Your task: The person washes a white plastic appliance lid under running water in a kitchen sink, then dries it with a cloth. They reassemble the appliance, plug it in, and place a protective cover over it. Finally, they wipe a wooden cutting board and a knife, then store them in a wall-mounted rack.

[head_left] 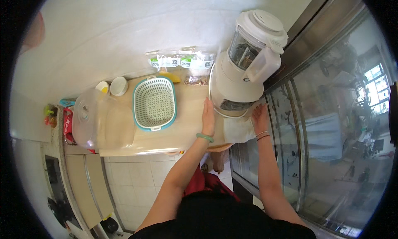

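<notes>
A tall cream blender (235, 82) with a clear jug, lid and handle stands at the right end of the wooden table. My left hand (208, 117) lies along the left side of its base, fingers stretched out and together; a green bangle is on that wrist. At the base's right corner is my right hand (260, 118), its fingers curled in; whether anything is between them is hidden. A folded white cloth (238, 129) lies on the table in front of the base, between my hands. The blender's dark front panel (237, 105) faces me.
A white strainer basket in a teal bowl (154, 103) sits mid-table. Plastic food bags (197, 64) lean on the wall behind. Left are two small white bowls (119, 85) and a clear dome cover (89, 119). A glass sliding door (327, 135) borders the right side.
</notes>
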Available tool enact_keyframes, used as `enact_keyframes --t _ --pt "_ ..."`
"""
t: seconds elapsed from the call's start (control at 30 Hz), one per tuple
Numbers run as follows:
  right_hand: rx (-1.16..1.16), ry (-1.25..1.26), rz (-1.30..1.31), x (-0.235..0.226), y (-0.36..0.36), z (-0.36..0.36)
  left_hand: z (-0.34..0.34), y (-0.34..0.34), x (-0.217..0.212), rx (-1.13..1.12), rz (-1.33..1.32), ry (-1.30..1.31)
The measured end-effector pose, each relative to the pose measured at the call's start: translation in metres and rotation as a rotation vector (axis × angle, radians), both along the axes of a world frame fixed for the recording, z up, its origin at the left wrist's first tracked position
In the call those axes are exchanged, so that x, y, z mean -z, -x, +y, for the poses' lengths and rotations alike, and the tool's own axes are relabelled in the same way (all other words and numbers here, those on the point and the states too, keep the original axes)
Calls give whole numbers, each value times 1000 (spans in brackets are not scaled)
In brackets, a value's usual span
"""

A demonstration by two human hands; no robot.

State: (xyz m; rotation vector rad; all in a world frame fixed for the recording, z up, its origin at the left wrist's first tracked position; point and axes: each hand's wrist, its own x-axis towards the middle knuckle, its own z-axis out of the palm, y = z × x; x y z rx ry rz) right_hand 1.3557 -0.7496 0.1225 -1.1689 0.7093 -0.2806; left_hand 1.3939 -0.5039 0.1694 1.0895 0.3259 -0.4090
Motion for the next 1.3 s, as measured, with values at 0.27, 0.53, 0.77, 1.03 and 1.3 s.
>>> enact_keyframes --t 0.27,0.53,0.77,1.03,1.3 --pt "-20 -273 -223 31 -40 -12 -29 18 59 274 172 266" --pt "46 -53 -153 -21 43 84 74 90 -1 61 -140 3" --pt "-578 -15 -454 -100 84 312 211 136 -89 -342 -526 -217" --pt "-817 151 -444 -85 36 475 390 131 -90 -824 -674 -734" --pt "-809 292 -296 -15 9 530 508 57 15 -428 -413 -426"
